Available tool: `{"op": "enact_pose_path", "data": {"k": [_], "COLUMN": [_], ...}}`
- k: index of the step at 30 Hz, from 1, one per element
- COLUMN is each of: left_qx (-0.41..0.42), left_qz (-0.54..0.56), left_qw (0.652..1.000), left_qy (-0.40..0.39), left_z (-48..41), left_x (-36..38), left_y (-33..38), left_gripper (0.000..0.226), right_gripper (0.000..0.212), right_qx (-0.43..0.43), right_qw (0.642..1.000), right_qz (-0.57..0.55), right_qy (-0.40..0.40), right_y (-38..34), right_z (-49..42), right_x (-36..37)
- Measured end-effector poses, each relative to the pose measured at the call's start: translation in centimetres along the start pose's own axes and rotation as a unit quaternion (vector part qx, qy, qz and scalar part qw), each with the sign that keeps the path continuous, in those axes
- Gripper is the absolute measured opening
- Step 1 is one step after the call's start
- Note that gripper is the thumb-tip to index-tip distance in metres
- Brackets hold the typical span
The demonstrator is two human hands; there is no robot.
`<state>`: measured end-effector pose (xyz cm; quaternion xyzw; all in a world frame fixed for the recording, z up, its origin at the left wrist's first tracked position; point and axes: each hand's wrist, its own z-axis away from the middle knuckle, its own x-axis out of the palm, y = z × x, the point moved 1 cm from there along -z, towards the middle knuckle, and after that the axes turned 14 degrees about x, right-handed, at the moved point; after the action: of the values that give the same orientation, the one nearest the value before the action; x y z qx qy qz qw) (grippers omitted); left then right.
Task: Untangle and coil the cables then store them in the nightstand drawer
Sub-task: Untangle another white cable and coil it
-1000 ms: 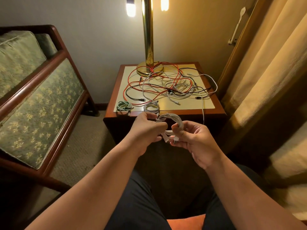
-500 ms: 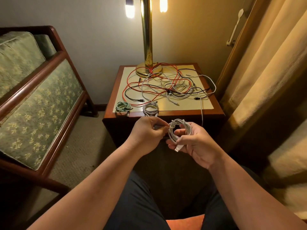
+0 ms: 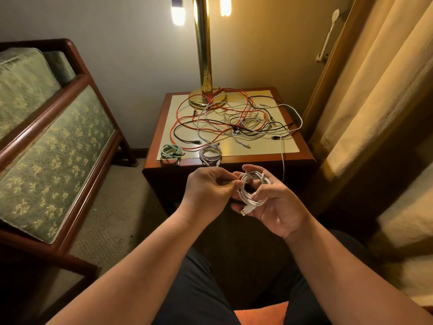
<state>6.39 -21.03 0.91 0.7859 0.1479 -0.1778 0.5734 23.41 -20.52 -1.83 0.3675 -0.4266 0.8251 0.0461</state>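
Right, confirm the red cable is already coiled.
No, the red cable lies in loose, sprawling loops across the top of the nightstand, not wound into a coil.

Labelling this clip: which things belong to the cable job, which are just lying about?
Job: white coil, held by left hand and right hand; tangled cables; green coil; grey coil; nightstand.
Lying about: brass lamp; green sofa; curtain.
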Motion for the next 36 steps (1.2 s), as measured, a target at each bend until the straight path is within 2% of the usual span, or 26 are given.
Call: {"op": "enact_pose_path", "data": {"k": [4,13,19,23,32,36], "left_qx": [-0.006,0.023,0.073,0.071,0.054,0.042], "left_qz": [-0.029,-0.062,-0.08,-0.08,-0.09,-0.077], "left_qw": [1.0,0.998,0.994,0.994,0.993,0.993], "left_qy": [-0.001,-0.003,0.017,0.033,0.063,0.077], "left_z": [-0.4,-0.6,-0.9,-1.1,-1.6,-1.2], "left_x": [-0.5,-1.2,-2.1,-2.8,-3.9,-3.1], "left_y": [-0.3,-0.4,-0.2,-0.5,-1.2,-1.4], "left_gripper": [0.004,0.006,0.008,0.01,0.008,0.003], "right_gripper": [0.074,0.069,0.065,0.064,0.072,0.062], "right_qx": [-0.004,-0.017,-0.025,-0.025,-0.006,-0.006], "right_qw": [0.999,0.989,0.988,0.987,0.99,1.0], "right_qz": [-0.035,-0.132,-0.125,-0.123,-0.122,-0.028], "right_qy": [-0.002,-0.07,-0.092,-0.1,-0.067,-0.002], "right_y": [-0.1,-0.3,-1.0,-1.3,-1.2,-1.1], "right_z": [-0.4,-0.6,-0.4,-0.3,-0.6,-0.7], "right_x": [-0.2,-0.6,-0.3,0.1,0.5,-0.2]}}
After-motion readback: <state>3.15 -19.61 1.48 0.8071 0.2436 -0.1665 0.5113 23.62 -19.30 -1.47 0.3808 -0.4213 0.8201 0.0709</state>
